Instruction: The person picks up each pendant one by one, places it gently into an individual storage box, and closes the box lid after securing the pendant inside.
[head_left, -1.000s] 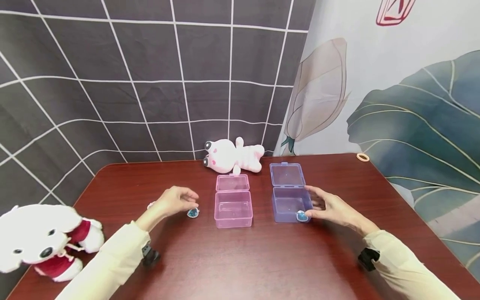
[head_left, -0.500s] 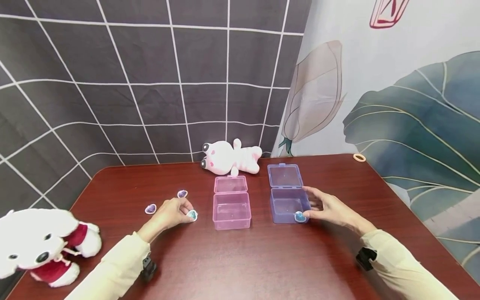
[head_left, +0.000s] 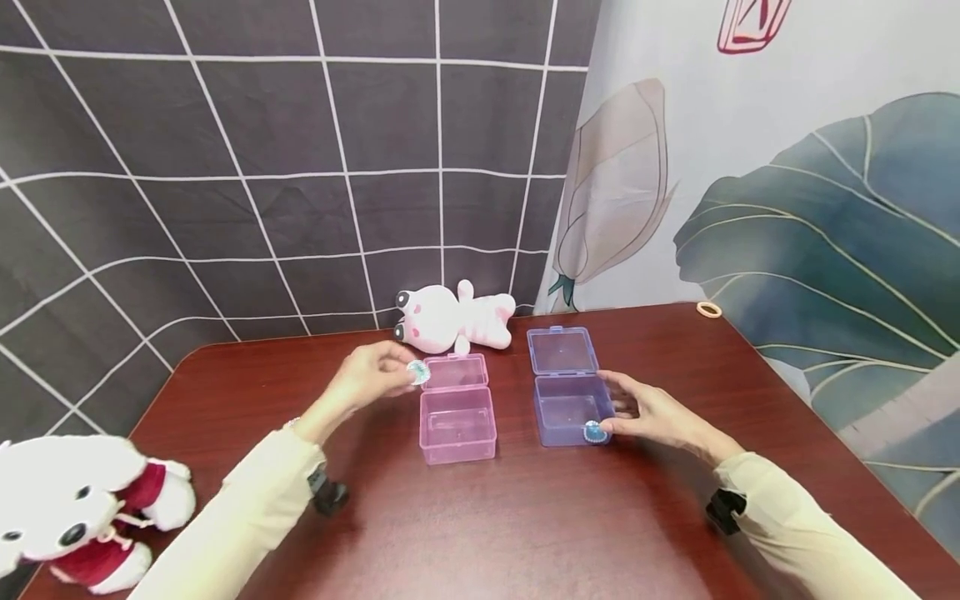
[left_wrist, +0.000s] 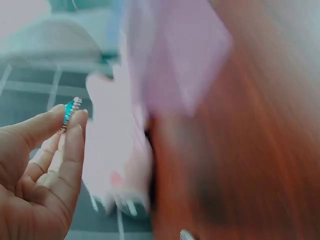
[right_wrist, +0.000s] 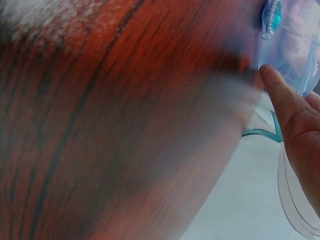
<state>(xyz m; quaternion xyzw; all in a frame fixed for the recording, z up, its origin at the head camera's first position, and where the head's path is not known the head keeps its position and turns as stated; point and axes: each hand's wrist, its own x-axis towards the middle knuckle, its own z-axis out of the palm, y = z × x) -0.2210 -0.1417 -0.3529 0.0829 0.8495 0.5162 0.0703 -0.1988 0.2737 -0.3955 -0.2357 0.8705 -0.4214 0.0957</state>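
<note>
My left hand (head_left: 367, 379) is raised beside the lid of the pink plastic box (head_left: 457, 425). Its thumb and fingers pinch a blue gem ornament (left_wrist: 69, 114) with a beaded rim. The pink box stands open with nothing seen inside. My right hand (head_left: 656, 417) holds the right side of the blue-purple plastic box (head_left: 555, 432), thumb at the front corner, index finger near the hinge. Another blue gem ornament (head_left: 595, 432) shows at that box's front wall, just beside the thumb; in the right wrist view it hangs apart from the thumb tip.
A pink-and-white plush toy (head_left: 457, 318) lies behind the boxes. At the left edge sits a white plush dog (head_left: 90, 508) in red. A wooden ring (head_left: 708, 310) lies at the table's back right corner. Part of a small ornament (head_left: 293, 422) peeks out behind my left wrist.
My left hand has picked the blue gem ornament off the table and carried it up and right toward the pink box's lid. My right hand has kept its hold on the blue-purple box.
</note>
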